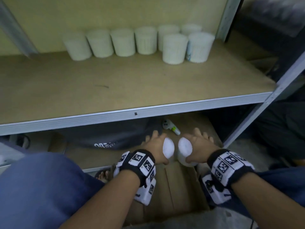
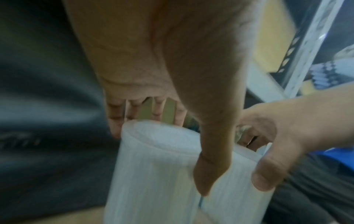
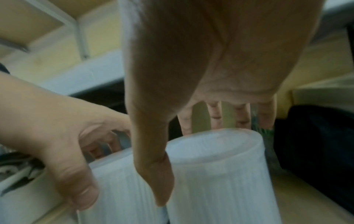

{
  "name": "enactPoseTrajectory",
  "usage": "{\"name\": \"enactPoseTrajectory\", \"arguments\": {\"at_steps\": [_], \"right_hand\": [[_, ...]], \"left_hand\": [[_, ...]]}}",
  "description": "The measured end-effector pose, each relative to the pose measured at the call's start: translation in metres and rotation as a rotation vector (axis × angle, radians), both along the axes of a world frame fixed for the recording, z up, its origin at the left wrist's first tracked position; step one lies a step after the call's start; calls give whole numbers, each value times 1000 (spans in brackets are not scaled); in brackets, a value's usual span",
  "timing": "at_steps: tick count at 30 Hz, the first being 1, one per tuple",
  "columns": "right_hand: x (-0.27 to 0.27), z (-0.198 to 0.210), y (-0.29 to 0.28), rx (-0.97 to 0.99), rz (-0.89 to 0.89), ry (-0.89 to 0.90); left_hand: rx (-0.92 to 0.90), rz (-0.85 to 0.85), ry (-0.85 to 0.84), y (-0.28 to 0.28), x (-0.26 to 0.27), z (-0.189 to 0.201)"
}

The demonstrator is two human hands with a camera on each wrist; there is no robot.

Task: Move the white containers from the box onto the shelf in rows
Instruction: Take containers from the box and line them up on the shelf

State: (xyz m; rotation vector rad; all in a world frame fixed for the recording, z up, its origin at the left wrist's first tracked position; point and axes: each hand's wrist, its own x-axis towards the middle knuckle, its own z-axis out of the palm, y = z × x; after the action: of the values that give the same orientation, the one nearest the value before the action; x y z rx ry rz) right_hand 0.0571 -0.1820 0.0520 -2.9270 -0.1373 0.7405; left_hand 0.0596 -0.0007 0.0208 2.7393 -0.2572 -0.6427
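Shelf (image 1: 132,90) front bare; hands grip containers below edge.

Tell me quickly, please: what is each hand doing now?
Left hand: holds a white container.
Right hand: holds another white container.

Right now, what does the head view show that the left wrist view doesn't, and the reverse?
Only the head view: eight white containers on the shelf, six in the back row and two in front at the right; the cardboard box below the hands.

Only the left wrist view: the left thumb pressed on its container's ribbed wall, fingers behind its rim.

Both: the left hand and right hand each gripping one white container, side by side.
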Motion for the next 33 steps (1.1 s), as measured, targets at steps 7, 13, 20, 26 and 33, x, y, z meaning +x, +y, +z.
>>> {"name": "enactPoseTrajectory", "arguments": {"at_steps": [7, 13, 20, 26, 33], "right_hand": [[-28, 92, 4, 159, 27, -202], [-38, 143, 10, 293, 71, -357], [-14, 181, 36, 396, 120, -581], [24, 175, 65, 456, 90, -617], [49, 157, 75, 458, 57, -598]], "left_hand": [[-48, -8, -70, 19, -21, 106], [-159, 28, -260, 34, -39, 171], [-257, 161, -425, 67, -26, 213], [-248, 252, -529, 83, 3, 209], [-212, 239, -519, 89, 19, 184]]}}
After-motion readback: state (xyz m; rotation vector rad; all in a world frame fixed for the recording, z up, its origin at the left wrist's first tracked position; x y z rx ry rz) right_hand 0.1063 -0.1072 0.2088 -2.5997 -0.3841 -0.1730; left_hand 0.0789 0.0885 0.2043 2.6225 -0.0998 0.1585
